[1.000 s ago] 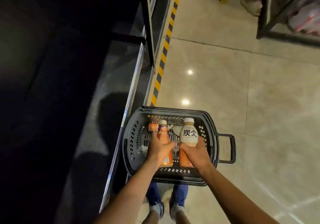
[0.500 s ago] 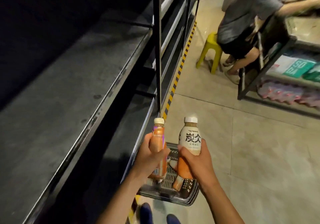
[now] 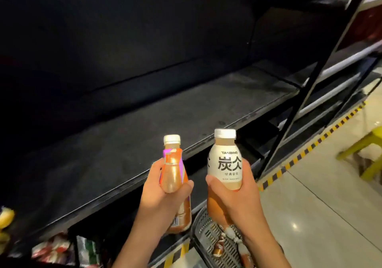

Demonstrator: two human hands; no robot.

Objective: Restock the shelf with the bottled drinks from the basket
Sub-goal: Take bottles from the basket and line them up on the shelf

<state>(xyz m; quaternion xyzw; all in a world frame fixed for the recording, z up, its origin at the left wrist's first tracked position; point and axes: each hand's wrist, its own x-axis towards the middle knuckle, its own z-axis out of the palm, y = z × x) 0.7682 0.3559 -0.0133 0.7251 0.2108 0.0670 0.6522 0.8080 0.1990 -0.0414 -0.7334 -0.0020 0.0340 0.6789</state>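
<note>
Left bottle [image 3: 173,172] in left hand [image 3: 159,201] and right bottle [image 3: 225,164] in right hand [image 3: 237,203] sit side by side before shelf [image 3: 124,143], basket [image 3: 206,236] lies below them, more bottles [image 3: 219,245] in it.

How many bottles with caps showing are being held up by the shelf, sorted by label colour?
White-labelled plastic bottle with white cap, in the right hand: 1
Orange-and-purple-labelled plastic bottle with white cap, in the left hand: 1
Total: 2
Bottles in the black plastic basket are too hidden to count.
</note>
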